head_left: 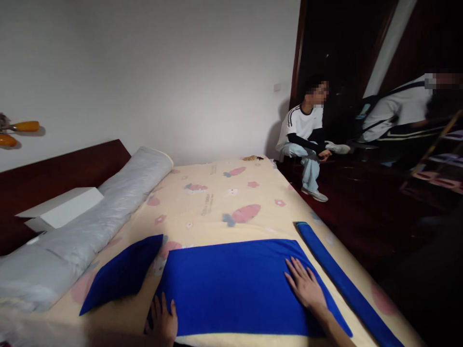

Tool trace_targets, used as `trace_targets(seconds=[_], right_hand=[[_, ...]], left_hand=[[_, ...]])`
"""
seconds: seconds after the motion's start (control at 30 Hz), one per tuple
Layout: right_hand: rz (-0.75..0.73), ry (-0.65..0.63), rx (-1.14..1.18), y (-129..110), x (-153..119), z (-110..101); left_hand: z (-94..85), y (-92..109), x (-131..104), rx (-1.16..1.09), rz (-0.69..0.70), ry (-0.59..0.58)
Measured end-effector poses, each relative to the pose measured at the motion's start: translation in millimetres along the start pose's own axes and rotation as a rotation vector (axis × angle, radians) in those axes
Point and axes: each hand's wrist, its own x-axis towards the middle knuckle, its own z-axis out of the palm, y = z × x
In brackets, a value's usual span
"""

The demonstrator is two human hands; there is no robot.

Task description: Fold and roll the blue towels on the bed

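A blue cloth [231,284] lies spread flat on the near part of the bed. My right hand [306,284] rests palm down near its right edge, fingers stretched out. At the cloth's lower left edge is my left hand [163,318], open, with its fingers apart and touching the fabric. To the left lies a smaller blue cloth piece [123,274] with pointed corners. Along the right side of the bed runs a long, narrow blue strip [343,282], folded or rolled; I cannot tell which.
The bed [202,212] has a cream sheet with carrot prints. A long grey bolster [119,207] and a white box [72,207] lie by the dark headboard [65,168]. One person [304,130] sits beyond the bed; another [401,111] bends at right near a rack [441,159].
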Motion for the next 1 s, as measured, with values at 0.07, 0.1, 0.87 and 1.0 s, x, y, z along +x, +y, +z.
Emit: trace_targets(seconds=[0.07,0.1,0.87,1.0], right_hand=[[0.02,0.023,-0.021,26,-4,2],[0.023,0.033,-0.024,34,-6,3],[-0.119,-0.15,0.181,-79,78,14],[0.03,-0.046,0.046,7,86,8]], left_hand=[[-2.9,1,4,0.003,0.0,-0.008],[-5.1,2,7,0.003,-0.006,-0.021],[15.9,179,25,-0.06,0.874,-0.287],[23.0,99,101,0.076,0.548,-0.172]])
